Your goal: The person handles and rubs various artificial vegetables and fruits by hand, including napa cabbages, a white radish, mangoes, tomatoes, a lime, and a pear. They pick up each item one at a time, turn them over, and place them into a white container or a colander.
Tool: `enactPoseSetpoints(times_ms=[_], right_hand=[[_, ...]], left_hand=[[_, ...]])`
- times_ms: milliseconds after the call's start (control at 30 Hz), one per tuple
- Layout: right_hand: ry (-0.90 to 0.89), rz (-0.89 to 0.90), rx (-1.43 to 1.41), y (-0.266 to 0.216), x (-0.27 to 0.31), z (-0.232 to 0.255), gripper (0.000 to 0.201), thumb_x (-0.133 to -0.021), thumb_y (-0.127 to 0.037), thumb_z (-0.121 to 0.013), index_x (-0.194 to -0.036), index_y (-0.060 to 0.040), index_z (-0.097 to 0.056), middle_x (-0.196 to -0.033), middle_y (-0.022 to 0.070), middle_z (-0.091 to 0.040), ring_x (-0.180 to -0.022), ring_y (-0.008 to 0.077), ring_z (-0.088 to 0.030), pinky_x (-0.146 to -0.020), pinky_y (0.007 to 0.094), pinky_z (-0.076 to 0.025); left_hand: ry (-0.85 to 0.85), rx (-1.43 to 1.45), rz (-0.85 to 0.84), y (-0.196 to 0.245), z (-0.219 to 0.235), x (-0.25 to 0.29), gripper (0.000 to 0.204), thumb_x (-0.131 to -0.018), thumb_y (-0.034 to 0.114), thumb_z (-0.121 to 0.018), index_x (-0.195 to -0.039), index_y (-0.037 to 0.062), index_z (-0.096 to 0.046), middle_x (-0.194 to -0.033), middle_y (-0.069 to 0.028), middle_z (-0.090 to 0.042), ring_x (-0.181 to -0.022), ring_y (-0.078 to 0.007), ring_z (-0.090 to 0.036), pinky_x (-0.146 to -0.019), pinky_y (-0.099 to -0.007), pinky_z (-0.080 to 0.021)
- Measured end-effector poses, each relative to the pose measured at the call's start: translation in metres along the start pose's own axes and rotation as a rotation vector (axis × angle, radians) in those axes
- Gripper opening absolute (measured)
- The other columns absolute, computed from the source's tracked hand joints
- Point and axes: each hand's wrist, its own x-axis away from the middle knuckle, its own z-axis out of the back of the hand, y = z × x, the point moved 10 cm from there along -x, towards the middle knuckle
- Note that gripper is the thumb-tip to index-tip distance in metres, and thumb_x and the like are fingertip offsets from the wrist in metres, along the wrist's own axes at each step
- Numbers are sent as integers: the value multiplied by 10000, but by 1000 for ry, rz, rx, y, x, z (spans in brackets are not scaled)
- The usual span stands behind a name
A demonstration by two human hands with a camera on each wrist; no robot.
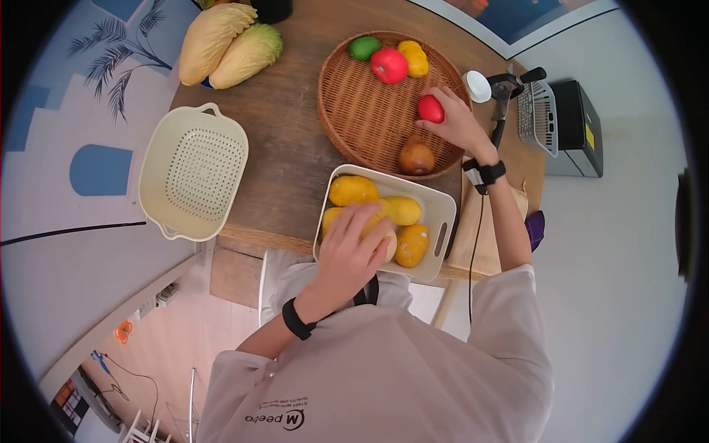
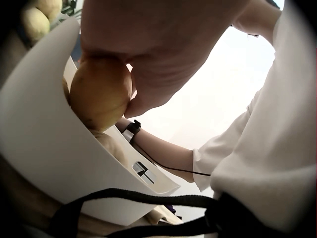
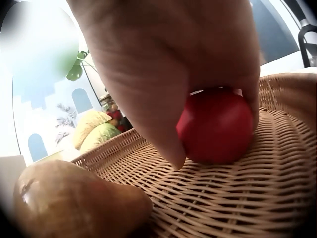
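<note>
My right hand grips a smooth round red fruit low over the round wicker tray. Thumb and fingers lie on opposite sides of it. Close by in the tray rests a brown pear. A green fruit, a larger red fruit and a lobed yellow one sit at the tray's far side. Over the white bin, my left hand, slightly blurred, holds a pale yellow rounded fruit. Several yellow oval fruits fill the bin beneath it.
A cream colander stands on the left of the wooden table. Two cabbages lie behind it. At the right are a white cup, a black stand, a grey basket and a beige cloth bag.
</note>
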Motion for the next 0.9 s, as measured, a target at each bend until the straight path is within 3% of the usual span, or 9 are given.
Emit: enactPoseSetpoints(times_ms=[133,233,400,433,567,700,800,833,900], right_hand=[[300,-3,-118,-44,46,65,560,-859,-166,-869,-1359,-95,-625,-1280,169,-654,-1201,392,-663,-1004,437,-562],[516,-32,-269,-79,108,94,591,-842,-119,-870,-1366,-60,-604,-1329,166,-643,-1243,334,-650,-1024,426,-546],[727,-83,-704,-140,211,56,584,-835,-134,-860,-1347,-41,-595,-1393,236,-625,-1276,362,-627,-1063,496,-527],[701,-80,-626,-156,224,47,554,-834,-133,-855,-1322,-33,-612,-1363,236,-645,-1241,376,-650,-1048,501,-540],[717,48,-498,-203,235,33,338,-803,-72,-839,-1108,6,-715,-1114,218,-744,-1048,411,-740,-937,489,-607],[731,-29,-535,-189,231,40,222,-795,0,-792,-1011,17,-745,-1102,207,-754,-983,375,-752,-892,459,-631],[616,106,-516,-211,214,42,202,-795,4,-789,-994,16,-755,-1078,199,-752,-967,365,-752,-904,471,-632],[604,295,-462,-233,212,34,115,-868,-40,-723,-969,3,-758,-1030,173,-749,-960,362,-747,-859,480,-624],[459,426,-369,-256,214,29,198,-764,-24,-781,-959,7,-774,-1008,171,-752,-968,363,-746,-890,484,-632]], left_hand=[[116,141,10,6,15,-14,310,-898,54,-785,-1197,-6,-725,-1330,-189,-644,-1226,-396,-643,-1029,-464,-546],[-61,589,34,29,-14,-16,316,-1036,120,-695,-1325,2,-649,-1384,-174,-635,-1251,-340,-651,-1043,-436,-546],[-318,1534,840,25,-120,18,470,-1184,377,-377,-1481,33,-497,-1415,-103,-607,-1245,-213,-641,-1102,-363,-497],[-322,1603,1008,23,-132,28,510,-1200,425,-318,-1502,45,-474,-1399,-89,-601,-1235,-194,-637,-1103,-352,-495],[-406,1339,697,13,-123,19,454,-1183,396,-330,-1366,58,-572,-1315,-60,-627,-1192,-150,-625,-1080,-307,-482],[-282,1401,980,-4,-119,41,432,-1164,392,-393,-1233,44,-640,-1200,-43,-668,-1138,-124,-630,-1045,-289,-493],[-246,1665,1178,3,-110,42,410,-1152,390,-430,-1194,50,-655,-1147,-40,-675,-1088,-119,-645,-1017,-284,-505],[-316,1548,1146,5,-102,36,396,-1143,392,-456,-1162,61,-672,-1079,-29,-680,-1055,-113,-658,-991,-279,-514],[-442,1657,1092,9,-99,33,394,-1140,397,-471,-1143,59,-674,-1050,-25,-680,-1027,-109,-657,-984,-274,-515]])
